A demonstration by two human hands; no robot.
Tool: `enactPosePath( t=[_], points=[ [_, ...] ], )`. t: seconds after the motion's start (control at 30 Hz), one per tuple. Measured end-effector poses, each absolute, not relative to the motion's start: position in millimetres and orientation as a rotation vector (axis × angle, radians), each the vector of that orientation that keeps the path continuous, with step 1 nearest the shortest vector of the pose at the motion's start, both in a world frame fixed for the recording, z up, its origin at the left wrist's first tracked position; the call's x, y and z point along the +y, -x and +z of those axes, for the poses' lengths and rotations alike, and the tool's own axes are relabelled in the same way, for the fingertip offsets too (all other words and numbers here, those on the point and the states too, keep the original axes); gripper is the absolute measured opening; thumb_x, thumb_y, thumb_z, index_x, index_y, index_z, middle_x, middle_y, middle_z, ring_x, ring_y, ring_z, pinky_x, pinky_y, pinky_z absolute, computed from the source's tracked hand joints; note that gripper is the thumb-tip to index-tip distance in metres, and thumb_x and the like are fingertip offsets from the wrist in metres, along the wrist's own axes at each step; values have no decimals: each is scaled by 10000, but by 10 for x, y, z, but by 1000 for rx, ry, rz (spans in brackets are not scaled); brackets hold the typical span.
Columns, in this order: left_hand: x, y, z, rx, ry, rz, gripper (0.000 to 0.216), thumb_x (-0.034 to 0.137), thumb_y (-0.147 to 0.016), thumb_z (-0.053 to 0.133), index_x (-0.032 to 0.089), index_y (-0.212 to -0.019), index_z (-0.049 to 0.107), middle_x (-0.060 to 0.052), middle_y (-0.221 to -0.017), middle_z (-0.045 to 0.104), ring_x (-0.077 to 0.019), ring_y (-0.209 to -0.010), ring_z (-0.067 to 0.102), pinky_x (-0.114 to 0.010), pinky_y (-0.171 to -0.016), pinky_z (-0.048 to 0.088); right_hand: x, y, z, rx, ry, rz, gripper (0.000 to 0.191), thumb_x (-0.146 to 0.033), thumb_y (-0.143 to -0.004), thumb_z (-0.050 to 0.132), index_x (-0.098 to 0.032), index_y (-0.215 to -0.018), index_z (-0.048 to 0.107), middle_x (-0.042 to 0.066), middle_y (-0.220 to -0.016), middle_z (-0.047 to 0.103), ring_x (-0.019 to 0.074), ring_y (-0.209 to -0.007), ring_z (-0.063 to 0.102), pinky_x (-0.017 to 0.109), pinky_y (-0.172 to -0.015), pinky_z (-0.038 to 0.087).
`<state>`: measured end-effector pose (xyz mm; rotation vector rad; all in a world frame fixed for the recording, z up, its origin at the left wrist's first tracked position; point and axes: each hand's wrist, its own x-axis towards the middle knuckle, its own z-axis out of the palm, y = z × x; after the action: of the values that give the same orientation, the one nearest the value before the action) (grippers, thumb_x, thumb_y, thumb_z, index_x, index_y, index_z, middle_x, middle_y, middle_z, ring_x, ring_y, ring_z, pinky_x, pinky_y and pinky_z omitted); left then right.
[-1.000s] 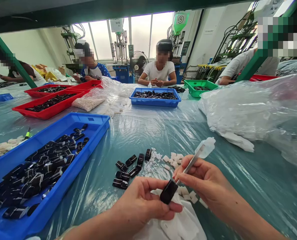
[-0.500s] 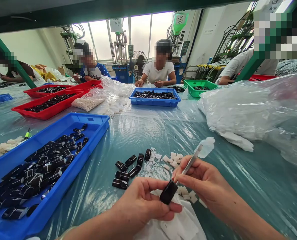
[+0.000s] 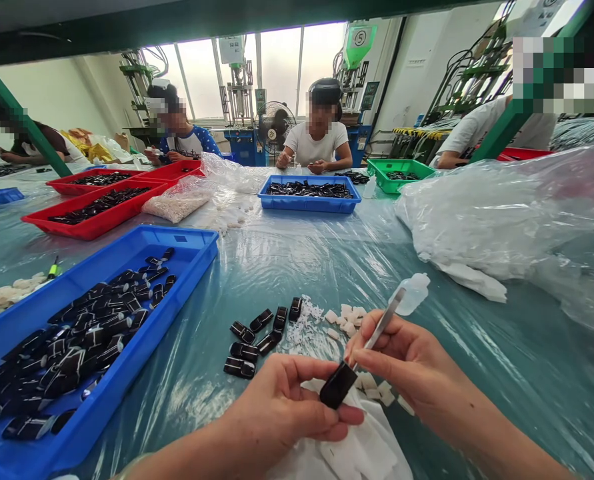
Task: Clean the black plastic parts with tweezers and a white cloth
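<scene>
Your left grip (image 3: 291,397) pinches a black piece (image 3: 339,385) between thumb and fingers, so it sits at the fingertips, tilted, its upper end pointing toward your other side. Your right grip (image 3: 407,357) is closed around a slim metal tool (image 3: 387,319), its shaft slanting up past your fingers; the lower end of the tool meets the upper end of the black piece, though you cannot tell from here whether it goes inside. Beneath both lies a crumpled white sheet (image 3: 361,443), and small white pads (image 3: 347,320) are scattered on the bench (image 3: 301,260) just beyond your right fingers, near a heap of white shreds (image 3: 304,327). Seven loose black pieces (image 3: 245,351) rest beyond your left grip, and the large blue tray (image 3: 191,287) to your left bears many more. A translucent bottle (image 3: 413,295) shows behind the top of the tool. Compared with one second ago, your hold is nearly the same: the black piece stays at your left fingertips and the tool stays against it, leaning very slightly differently. The clearer change is across from you, where a co-worker's hand (image 3: 284,159), lowered to the surface half a second ago, is now lifted a little.
</scene>
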<state>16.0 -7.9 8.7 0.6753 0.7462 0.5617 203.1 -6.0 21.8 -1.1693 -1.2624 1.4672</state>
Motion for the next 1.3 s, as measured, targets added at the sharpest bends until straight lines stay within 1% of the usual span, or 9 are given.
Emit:
enactPosePath(
  t=[0.37,0.57,0.8,0.93,1.03,1.1,1.17,1.23,1.3],
  points=[
    [-78,-171,82,748,-665,555,390,73,-619,714,124,-1002,657,-102,-790,715,-202,-842,678,-237,-724,511,-60,-2023,235,-1247,1149,1495,174,-281,-759,665,-194,-754,514,-33,-682,558,98,-655,507,210,-629,405],
    [-86,-172,81,776,-667,567,387,83,-618,718,125,-996,647,-110,-833,714,-218,-882,668,-235,-716,508,-51,-2046,192,-1242,1139,1487,166,-274,-769,661,-198,-769,513,-33,-704,570,100,-680,514,221,-662,405],
    [-74,-169,109,795,-650,561,422,100,-603,741,109,-1007,620,-120,-858,710,-231,-902,662,-255,-736,508,-56,-2012,239,-1108,1151,1447,226,-300,-707,712,-203,-762,515,-28,-676,598,108,-655,542,215,-636,424],
    [-65,-174,156,802,-663,551,422,120,-606,744,70,-1006,618,-145,-881,702,-245,-927,651,-255,-745,505,-25,-2057,291,-956,1201,1290,309,-347,-621,763,-218,-793,541,-12,-682,643,133,-710,585,201,-651,447],
    [-63,-177,179,801,-659,557,408,113,-597,747,69,-988,636,-140,-885,702,-242,-927,652,-241,-738,506,8,-2139,322,-933,1231,1171,347,-366,-595,766,-228,-817,538,-2,-693,655,144,-713,589,207,-648,460],
    [-62,-175,184,801,-651,585,402,110,-596,749,76,-982,643,-136,-909,699,-239,-921,654,-237,-734,510,19,-2187,340,-1003,1295,1096,328,-376,-627,736,-230,-838,531,-18,-662,627,129,-644,566,203,-596,453],
    [-59,-169,183,797,-638,629,374,114,-608,742,75,-969,655,-140,-942,693,-239,-917,655,-235,-733,515,14,-2203,354,-1150,1389,1100,253,-368,-691,671,-222,-834,521,-42,-591,563,107,-541,516,198,-511,420],
    [-53,-164,182,777,-611,673,313,129,-641,718,60,-942,671,-148,-929,693,-240,-904,659,-233,-729,521,-8,-2177,353,-1366,1464,1225,142,-320,-753,582,-210,-795,502,-61,-535,484,94,-468,466,198,-446,374],
    [-45,-165,181,745,-577,719,251,176,-702,673,42,-914,683,-154,-879,698,-241,-881,665,-236,-716,529,-47,-2121,326,-1648,1523,1315,71,-243,-770,508,-203,-720,479,-62,-528,435,92,-456,438,200,-421,339]
  ],
)
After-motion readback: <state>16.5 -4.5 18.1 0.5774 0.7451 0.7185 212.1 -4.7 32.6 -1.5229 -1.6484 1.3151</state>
